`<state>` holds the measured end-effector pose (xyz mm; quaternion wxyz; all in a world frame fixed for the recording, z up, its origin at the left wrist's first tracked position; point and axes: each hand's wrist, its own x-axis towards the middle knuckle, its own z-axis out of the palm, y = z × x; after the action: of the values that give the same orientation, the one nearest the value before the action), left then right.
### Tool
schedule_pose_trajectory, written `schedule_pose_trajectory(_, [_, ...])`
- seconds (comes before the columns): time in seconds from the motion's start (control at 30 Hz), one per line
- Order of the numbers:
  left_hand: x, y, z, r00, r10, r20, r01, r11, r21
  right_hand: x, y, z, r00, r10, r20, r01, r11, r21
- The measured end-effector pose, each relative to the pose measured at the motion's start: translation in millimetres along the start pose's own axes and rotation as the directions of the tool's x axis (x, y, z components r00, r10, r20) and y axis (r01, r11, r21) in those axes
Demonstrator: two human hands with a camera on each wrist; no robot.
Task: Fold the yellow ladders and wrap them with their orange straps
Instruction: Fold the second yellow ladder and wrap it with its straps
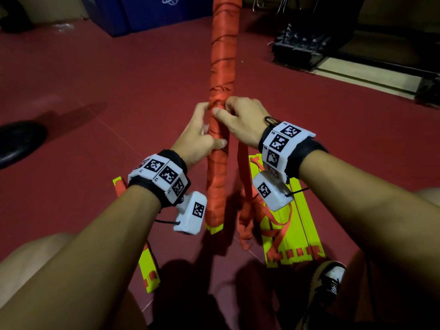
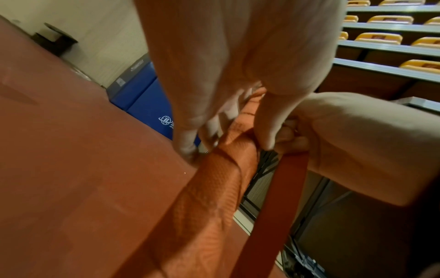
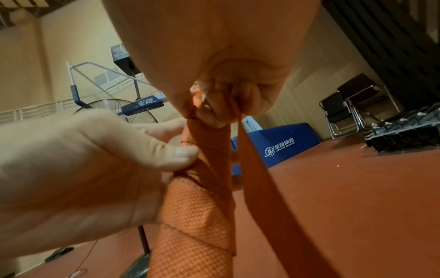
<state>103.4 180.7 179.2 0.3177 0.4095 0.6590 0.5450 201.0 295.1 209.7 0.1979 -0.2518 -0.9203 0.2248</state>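
At nine o'clock of the head view a dark shoe (image 1: 20, 141) rests on the red floor (image 1: 95, 91). Lower, at seven o'clock, a folded yellow ladder (image 1: 148, 270) lies flat. At centre, the left hand (image 1: 198, 136) grips the upright ladder bundle (image 1: 222, 55), which is wound in orange strap. The right hand (image 1: 240, 119), touching the left, pinches the loose strap tail (image 1: 244, 167) against the bundle. At five o'clock, more yellow ladders (image 1: 297, 225) lie on the floor beneath tangled orange webbing.
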Motion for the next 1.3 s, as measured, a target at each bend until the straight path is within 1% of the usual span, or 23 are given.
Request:
schedule_pose_trajectory(0.1, [-2, 1, 1, 1.0, 0.01, -0.002, -0.01, 1.0, -0.013, 0, 2, 0, 1.0, -0.009, -0.002, 0.009, 1.0, 0.011])
schedule_pose_trajectory(0.2, [-3, 1, 1, 0.999, 0.02, -0.048, -0.021, 1.0, -0.02, 2, 4, 1, 0.999, 0.039, -0.011, -0.039, 0.999, 0.028])
schedule_pose_trajectory(0.27, [-4, 1, 1, 0.996, 0.031, -0.088, -0.032, 0.999, -0.007, 1, 5, 3, 0.997, 0.068, 0.02, -0.069, 0.997, 0.037])
schedule_pose_trajectory(0.37, [-5, 3, 1, 0.993, 0.049, -0.109, -0.048, 0.999, 0.011, 0, 5, 6, 0.999, 0.029, 0.041, -0.029, 1.0, -0.006])
schedule_pose_trajectory(0.47, [-4, 7, 2, 0.99, -0.011, -0.14, 0.005, 0.999, -0.04, 2, 5, 4, 1.0, -0.018, 0.011, 0.018, 1.0, -0.005])
schedule_pose_trajectory(0.53, [-3, 7, 1, 0.99, -0.019, -0.137, 0.015, 0.999, -0.033, 2, 4, 1, 1.0, -0.027, -0.005, 0.027, 1.0, 0.002])
schedule_pose_trajectory(0.6, [-2, 5, 2, 0.989, -0.022, -0.144, 0.02, 1.0, -0.019, 2, 4, 1, 1.0, -0.018, -0.008, 0.018, 1.0, 0.004])
schedule_pose_trajectory(0.67, [-2, 0, 2, 0.984, -0.053, -0.17, 0.048, 0.998, -0.033, 1, 4, 3, 1.0, 0.006, -0.001, -0.006, 1.0, -0.007])
schedule_pose_trajectory(0.73, [-2, -2, 3, 0.979, -0.052, -0.196, 0.047, 0.998, -0.029, 0, 4, 4, 0.999, 0.035, -0.003, -0.035, 0.999, -0.029])
schedule_pose_trajectory(0.87, [-5, 3, 3, 0.968, -0.04, -0.249, 0.044, 0.999, 0.011, -1, 2, 6, 0.996, 0.088, -0.011, -0.089, 0.995, -0.033])
schedule_pose_trajectory(0.93, [-6, 3, 2, 0.963, -0.051, -0.265, 0.071, 0.995, 0.065, -2, 2, 8, 0.996, 0.092, 0.006, -0.091, 0.995, -0.044])
schedule_pose_trajectory(1.0, [-4, -1, -1, 0.96, -0.063, -0.272, 0.098, 0.988, 0.118, -1, 2, 9, 0.996, 0.072, 0.044, -0.07, 0.996, -0.045])
schedule_pose_trajectory(1.13, [-2, -2, -5, 0.96, -0.06, -0.274, 0.111, 0.979, 0.172, -1, 0, 8, 0.994, 0.026, 0.102, -0.018, 0.997, -0.077])
schedule_pose_trajectory(1.3, [-1, -3, -6, 0.958, -0.002, -0.288, 0.085, 0.957, 0.277, -1, -3, 8, 0.988, 0.012, 0.156, 0.004, 0.995, -0.103])
